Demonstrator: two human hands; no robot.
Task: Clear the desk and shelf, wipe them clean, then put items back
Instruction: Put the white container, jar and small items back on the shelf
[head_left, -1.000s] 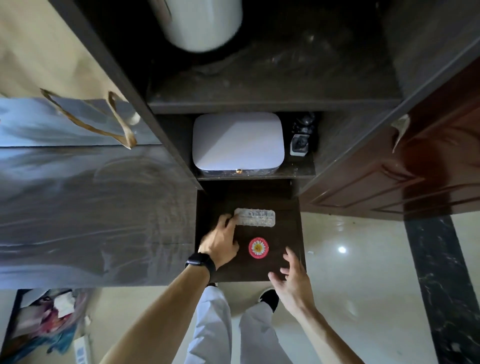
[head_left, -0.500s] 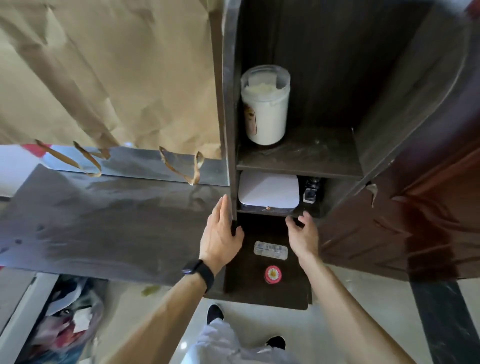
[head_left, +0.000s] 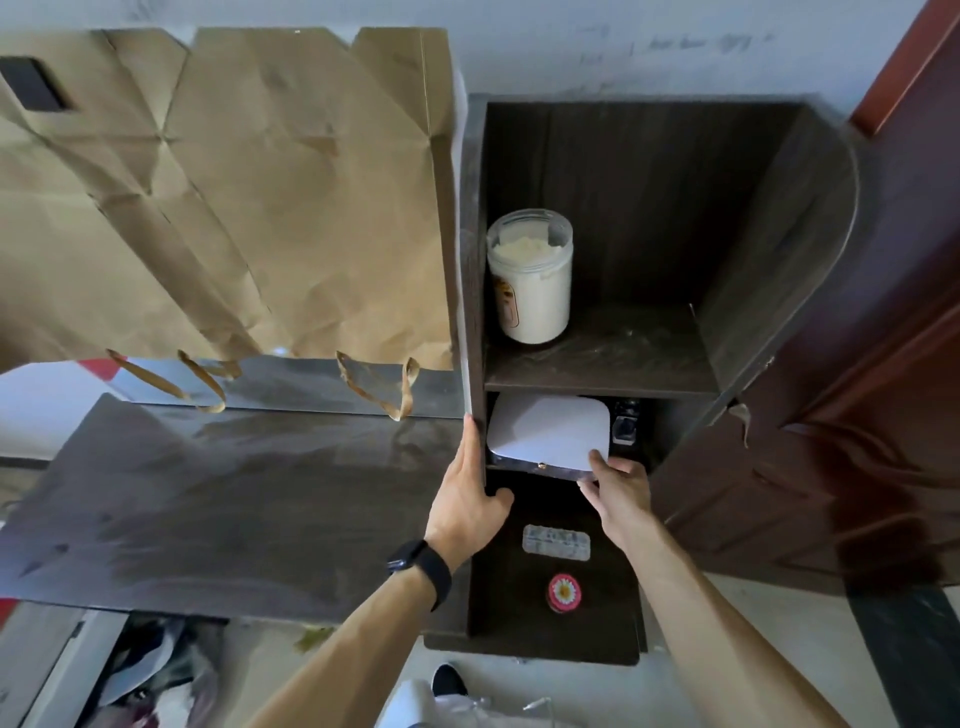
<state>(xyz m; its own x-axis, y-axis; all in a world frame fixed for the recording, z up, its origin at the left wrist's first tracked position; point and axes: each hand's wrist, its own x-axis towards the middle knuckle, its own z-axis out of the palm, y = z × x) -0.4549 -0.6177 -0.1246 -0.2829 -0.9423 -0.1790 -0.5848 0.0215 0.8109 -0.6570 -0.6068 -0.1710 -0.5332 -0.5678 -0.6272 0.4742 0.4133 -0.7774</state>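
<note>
Clearly, I am early in the clearing stage, at least on the shelf side. My right hand (head_left: 618, 493) is clamped on the front right corner of the white box (head_left: 548, 431), thumb on the lid and fingers beneath. The box sits in the middle compartment of the shelf (head_left: 597, 382), just right of the frame's centre. My left hand (head_left: 467, 499) lies with fingers straight along the shelf's left side panel and the thumb on the panel's inner face, bracing rather than carrying anything.

Most things remain to be taken out. A jar (head_left: 530, 275) of pale powder stands in the compartment above. A small dark bottle (head_left: 626, 423) is just beside the box on its right. A blister pack (head_left: 556, 542) and a round daisy tin (head_left: 564, 592) rest on the lowest board, lower centre.

The desk (head_left: 234, 493) spans the left of the frame, with brown paper bags (head_left: 234, 208) at its far edge, upper left. Pale streaks on the jar's board suggest to me that no wiping has happened, so wiping and putting back both lie ahead.
</note>
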